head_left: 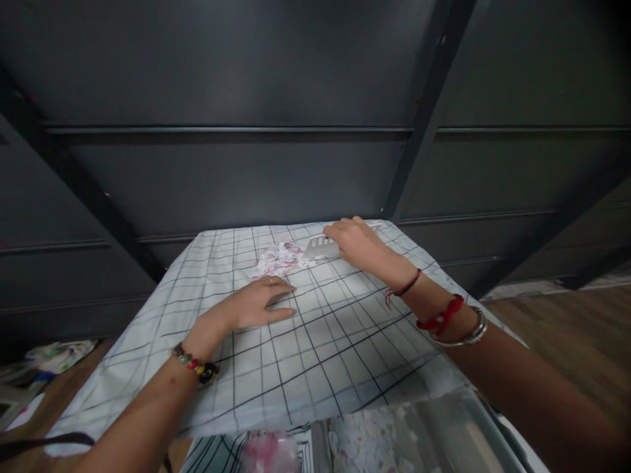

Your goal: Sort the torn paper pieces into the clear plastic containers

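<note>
My right hand (357, 243) is closed around a light grey slotted scoop (318, 249) at the far part of the table. Its flat blade points left and meets the edge of a pile of white and pink shredded scraps (280, 258). What the scraps are made of, I cannot tell for sure. My left hand (259, 303) lies on the checked cloth (315, 341) just in front of the pile, palm down, thumb and fingers apart. It holds nothing.
Dark grey metal panels (236, 174) rise behind the table. At the near edge stands a clear plastic container (444, 427) with pale flakes inside, beside a bag of pink material (271, 452). Crumpled colourful cloth (62, 356) lies low at the left. Wooden floor (566, 315) shows at right.
</note>
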`<state>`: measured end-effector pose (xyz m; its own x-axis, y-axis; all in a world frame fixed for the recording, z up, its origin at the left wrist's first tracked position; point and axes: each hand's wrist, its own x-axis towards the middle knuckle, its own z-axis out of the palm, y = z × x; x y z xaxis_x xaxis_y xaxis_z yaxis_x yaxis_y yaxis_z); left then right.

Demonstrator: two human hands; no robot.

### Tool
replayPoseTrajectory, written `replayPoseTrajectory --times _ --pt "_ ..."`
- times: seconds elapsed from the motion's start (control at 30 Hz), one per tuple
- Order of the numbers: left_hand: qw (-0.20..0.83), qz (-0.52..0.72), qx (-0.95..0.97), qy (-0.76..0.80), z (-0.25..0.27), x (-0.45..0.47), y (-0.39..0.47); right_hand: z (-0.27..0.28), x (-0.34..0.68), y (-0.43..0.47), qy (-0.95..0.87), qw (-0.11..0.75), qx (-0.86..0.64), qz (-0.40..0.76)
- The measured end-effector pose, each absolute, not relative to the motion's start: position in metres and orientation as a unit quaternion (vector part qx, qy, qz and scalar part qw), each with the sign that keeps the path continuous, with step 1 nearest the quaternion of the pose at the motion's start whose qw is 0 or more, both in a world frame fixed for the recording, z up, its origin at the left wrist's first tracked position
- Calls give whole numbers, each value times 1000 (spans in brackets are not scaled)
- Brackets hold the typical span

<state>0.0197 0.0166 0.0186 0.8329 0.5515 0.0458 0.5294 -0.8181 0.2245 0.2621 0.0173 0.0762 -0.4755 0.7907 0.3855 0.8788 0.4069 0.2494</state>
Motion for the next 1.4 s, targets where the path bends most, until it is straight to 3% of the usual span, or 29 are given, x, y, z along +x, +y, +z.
replayPoseTrajectory --times 0.37,0.73,0.93,1.13,1.4 --pt "62 92 960 257 5 26 42 57 264 35 -841 154 -471 -217" --pt "123 74 958 248 20 11 36 33 278 27 -843 252 -403 -251" --pt "90 67 959 260 15 14 33 32 281 24 -851 234 -386 -267" --pt "53 73 961 260 10 17 30 33 283 24 -837 276 -389 -267" --pt "61 63 960 266 5 12 35 33 282 22 -846 251 -395 -255"
